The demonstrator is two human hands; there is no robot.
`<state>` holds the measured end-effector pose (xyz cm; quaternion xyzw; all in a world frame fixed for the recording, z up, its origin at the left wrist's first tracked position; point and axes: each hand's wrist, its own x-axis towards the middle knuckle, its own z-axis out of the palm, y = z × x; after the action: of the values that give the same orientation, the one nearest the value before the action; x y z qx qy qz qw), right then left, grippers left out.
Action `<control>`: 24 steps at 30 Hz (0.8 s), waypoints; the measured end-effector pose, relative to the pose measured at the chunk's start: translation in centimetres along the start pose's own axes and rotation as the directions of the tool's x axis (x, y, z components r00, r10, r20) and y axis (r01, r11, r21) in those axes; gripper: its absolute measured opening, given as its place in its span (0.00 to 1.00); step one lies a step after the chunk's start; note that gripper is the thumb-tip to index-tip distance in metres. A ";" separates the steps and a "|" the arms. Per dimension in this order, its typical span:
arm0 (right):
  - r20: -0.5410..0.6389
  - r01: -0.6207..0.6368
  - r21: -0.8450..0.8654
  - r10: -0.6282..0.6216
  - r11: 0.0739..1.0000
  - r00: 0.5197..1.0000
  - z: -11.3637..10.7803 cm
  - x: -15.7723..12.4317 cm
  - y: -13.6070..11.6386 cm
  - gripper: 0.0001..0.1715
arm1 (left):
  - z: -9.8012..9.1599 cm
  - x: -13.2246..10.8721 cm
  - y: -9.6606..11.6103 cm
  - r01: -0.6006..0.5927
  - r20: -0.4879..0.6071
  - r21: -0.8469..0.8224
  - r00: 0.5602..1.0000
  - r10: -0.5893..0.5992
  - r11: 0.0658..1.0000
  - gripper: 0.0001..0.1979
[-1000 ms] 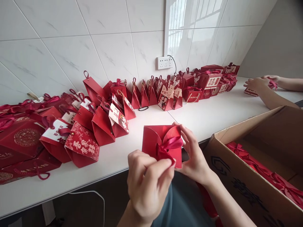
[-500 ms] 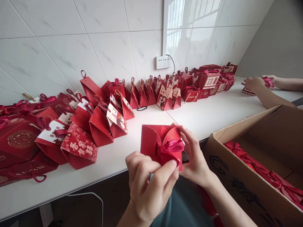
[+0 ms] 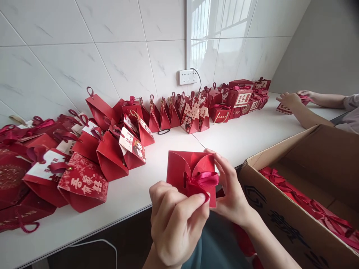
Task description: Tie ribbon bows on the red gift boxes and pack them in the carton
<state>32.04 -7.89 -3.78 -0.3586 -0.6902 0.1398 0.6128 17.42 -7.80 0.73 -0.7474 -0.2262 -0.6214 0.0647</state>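
Observation:
A small red gift box (image 3: 175,164) is held up in front of me, above the table's front edge. Its top has curved flaps with slots, and a shiny crimson ribbon (image 3: 204,180) is tied in a bow through them. My left hand (image 3: 176,220) pinches the ribbon's lower end between thumb and forefinger, in front of the box. From the right side, my right hand (image 3: 231,190) grips the box, thumb low and fingers behind its far edge. Part of the box's lower left is hidden behind my left hand.
Many red gift boxes (image 3: 84,183) crowd the white table (image 3: 168,145) along the tiled wall. At right stands an open cardboard carton (image 3: 269,220) with ribboned red boxes inside. Beyond it, another person's hands (image 3: 291,102) hold a box. A power strip (image 3: 187,77) is on the wall.
My view has turned slightly, so the table and boxes sit further left. My left hand has drawn the ribbon end slightly down and left; the right hand keeps its hold.

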 end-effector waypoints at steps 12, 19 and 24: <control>-0.108 -0.045 -0.071 0.037 0.996 0.993 -1.9 -0.6 -0.8 0.54 | 0.9 0.4 2.2 0.079 0.069 0.012 0.994 -0.079 0.997 0.09; -0.111 -0.051 -0.030 0.047 0.998 0.993 -2.0 -0.9 -0.8 0.51 | 0.9 0.4 2.9 0.101 0.078 0.028 0.992 -0.103 0.994 0.07; -0.124 -0.063 -0.078 0.053 0.995 0.991 -2.1 -1.0 -0.7 0.55 | 0.8 0.5 2.7 0.062 0.126 0.043 0.990 -0.067 0.997 0.07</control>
<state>33.81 -9.57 -3.70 -0.4113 -0.6460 0.1073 0.6341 19.30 -9.79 1.57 -0.7765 -0.2657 -0.5697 0.0445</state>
